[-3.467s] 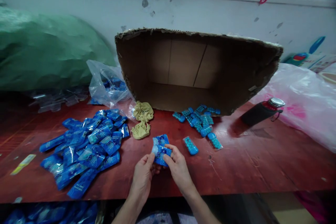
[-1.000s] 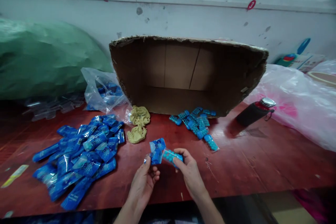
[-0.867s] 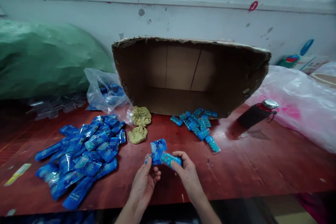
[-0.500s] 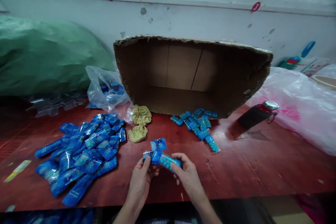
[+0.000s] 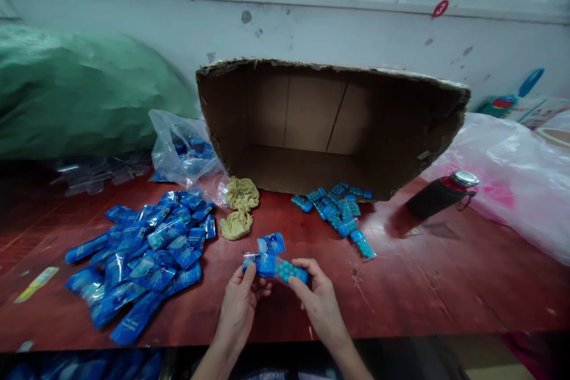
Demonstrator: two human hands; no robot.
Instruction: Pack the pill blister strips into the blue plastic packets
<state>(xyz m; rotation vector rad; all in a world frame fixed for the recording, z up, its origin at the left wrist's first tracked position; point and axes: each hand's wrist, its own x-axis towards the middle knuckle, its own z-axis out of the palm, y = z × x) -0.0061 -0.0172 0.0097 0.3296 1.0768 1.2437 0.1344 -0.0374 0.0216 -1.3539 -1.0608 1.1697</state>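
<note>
My left hand [image 5: 239, 300] pinches a blue printed wrapper [image 5: 265, 265] between thumb and fingers, low over the table's front. My right hand [image 5: 321, 303] grips a small clear bottle of turquoise balls [image 5: 285, 271] by its blue-capped end. The bottle's other end meets the wrapper; how far it sits inside is hard to tell. Just beyond them lies another flat blue wrapper piece [image 5: 271, 243]. Left of my hands is a pile of blue packets [image 5: 154, 270]. Several loose bottles of the same turquoise balls [image 5: 348, 227] lie ahead to the right.
A large cardboard box [image 5: 312, 169] lies with its opening facing me. Yellowish crumpled finger cots or gloves [image 5: 237, 224] rest before it. A dark drinks flask [image 5: 439, 195] stands at right, beside clear plastic sheeting [image 5: 512, 175]. A green sack [image 5: 80, 95] fills the back left.
The bottle has turned slightly and lies more in line with the wrapper. Both hands keep their grips. The whole view has shifted a little.
</note>
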